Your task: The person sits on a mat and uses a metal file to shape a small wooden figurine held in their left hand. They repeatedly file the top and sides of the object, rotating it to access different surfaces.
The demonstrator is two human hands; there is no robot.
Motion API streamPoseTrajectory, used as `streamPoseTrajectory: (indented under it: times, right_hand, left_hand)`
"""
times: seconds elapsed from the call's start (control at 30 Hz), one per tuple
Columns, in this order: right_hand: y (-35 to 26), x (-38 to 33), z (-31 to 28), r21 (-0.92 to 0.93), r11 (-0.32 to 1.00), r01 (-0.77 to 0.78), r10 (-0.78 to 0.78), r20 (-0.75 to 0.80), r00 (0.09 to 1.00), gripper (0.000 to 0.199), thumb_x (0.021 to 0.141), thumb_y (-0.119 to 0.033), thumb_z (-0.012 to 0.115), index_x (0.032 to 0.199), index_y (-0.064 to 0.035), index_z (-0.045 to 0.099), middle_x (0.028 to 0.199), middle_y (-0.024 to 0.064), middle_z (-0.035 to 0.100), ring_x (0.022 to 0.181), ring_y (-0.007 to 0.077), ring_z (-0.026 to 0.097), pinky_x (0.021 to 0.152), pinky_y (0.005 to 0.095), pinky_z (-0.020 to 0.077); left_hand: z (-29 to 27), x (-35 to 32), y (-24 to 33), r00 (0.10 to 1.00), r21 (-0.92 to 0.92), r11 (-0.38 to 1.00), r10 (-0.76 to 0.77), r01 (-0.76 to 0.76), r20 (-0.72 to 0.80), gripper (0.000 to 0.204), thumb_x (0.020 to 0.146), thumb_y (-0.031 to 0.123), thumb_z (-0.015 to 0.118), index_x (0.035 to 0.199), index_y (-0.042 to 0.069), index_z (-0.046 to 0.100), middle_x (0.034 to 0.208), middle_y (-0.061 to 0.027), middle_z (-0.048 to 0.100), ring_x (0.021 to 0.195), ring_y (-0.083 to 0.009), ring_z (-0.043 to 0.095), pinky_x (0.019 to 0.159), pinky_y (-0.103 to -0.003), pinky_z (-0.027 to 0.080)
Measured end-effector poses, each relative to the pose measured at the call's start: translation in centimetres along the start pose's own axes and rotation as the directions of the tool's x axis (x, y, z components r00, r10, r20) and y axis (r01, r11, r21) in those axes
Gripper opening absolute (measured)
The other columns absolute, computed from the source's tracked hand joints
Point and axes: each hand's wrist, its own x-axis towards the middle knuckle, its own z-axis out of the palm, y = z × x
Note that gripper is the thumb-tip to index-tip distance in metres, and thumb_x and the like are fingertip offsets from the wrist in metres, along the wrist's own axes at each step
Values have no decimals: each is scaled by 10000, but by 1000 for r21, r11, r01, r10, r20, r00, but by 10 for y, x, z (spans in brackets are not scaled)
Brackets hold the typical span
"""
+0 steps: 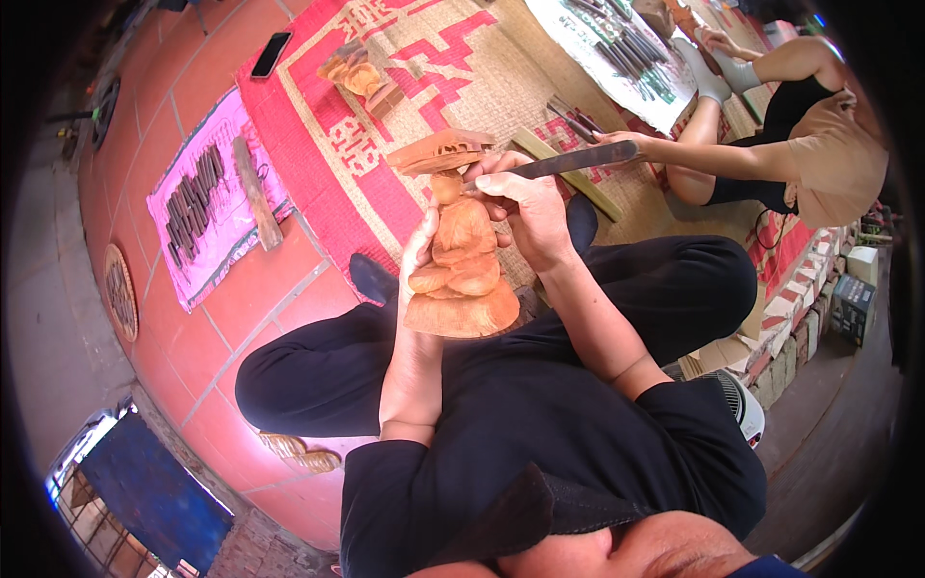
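Two hands are on one carved wooden figure [461, 252], held up over the person's lap above the red woven mat [318, 144]: the left hand [419, 252] wraps it from behind, fingers clasped round the body. The right hand [525, 207] is clenched round a dark chisel [573, 160], its tip at the figure's neck, under the wide hat. Beyond, another person [771, 135] sits beside a pink cloth of tools [207, 197].
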Motion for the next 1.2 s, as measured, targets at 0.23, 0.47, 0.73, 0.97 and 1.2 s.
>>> streamPoseTrajectory:
  times: [0.23,0.47,0.73,0.97,1.2]
  right_hand:
    - [-3,-3,9,-34,999,3,-3,-10,1000,92,788,-63,647,820,-2,587,738,54,567,576,81,479,439,217,374]
    - [-1,-1,6,34,997,71,-69,-72,995,97,788,-66,660,821,-13,586,653,20,510,554,70,452,394,192,331]
    - [-5,-3,6,19,1000,-6,6,-27,1000,106,785,-74,666,814,-4,591,693,47,565,558,92,471,489,222,396]
    - [0,-1,7,-85,996,37,-38,-6,999,96,768,-65,666,804,-5,600,724,55,582,560,91,469,498,217,394]
    - [0,1,-1,-6,999,36,-36,-1,999,113,755,-68,691,828,-10,628,777,37,571,602,86,472,523,230,403]
  left_hand:
    - [0,0,2,1000,26,999,25,-25,8,594,968,474,367,1307,-12,391,1113,-201,532,925,-319,627,689,-423,585]
    - [9,1,1,1000,21,1000,0,1,-14,599,968,487,357,1310,-5,380,1120,-205,518,910,-314,625,642,-431,604]
    - [9,0,1,998,91,996,28,-23,-60,584,965,464,381,1306,-9,412,1107,-183,554,913,-306,621,675,-396,581]
    - [3,0,3,999,62,998,23,-21,-37,589,966,464,378,1322,-5,403,1137,-192,540,932,-311,616,665,-401,593]
    - [3,3,4,997,86,996,2,5,-79,584,953,473,414,1304,6,428,1117,-185,569,932,-317,619,700,-397,576]
